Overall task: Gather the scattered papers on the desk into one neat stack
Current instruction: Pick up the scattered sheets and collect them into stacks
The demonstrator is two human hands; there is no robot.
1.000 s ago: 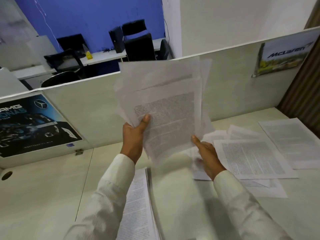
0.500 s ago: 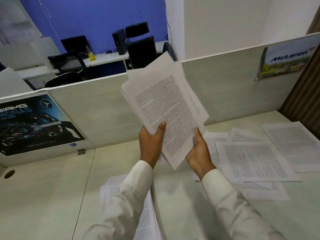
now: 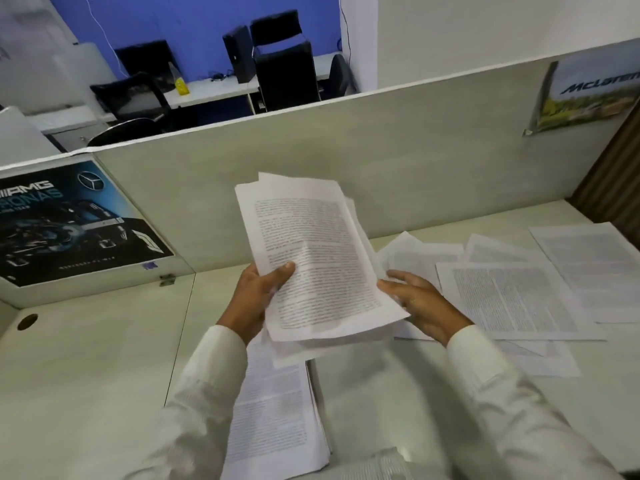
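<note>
The left hand (image 3: 256, 299) is gripping a bundle of printed papers (image 3: 318, 265), thumb lying on the top sheet, holding it above the desk (image 3: 86, 375) over the far end of a near stack (image 3: 273, 410). The right hand (image 3: 420, 304) is resting straight-fingered against the bundle's right edge, grasping nothing. Loose sheets (image 3: 512, 299) are lying at the right. A poster reading "AMG" (image 3: 69, 223) is hanging at the left, one reading "McLaren" (image 3: 588, 95) at the far right

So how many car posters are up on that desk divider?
2: a dark Mercedes-AMG poster low on the left, and a McLaren poster at the far right, cut by the frame edge.
</note>
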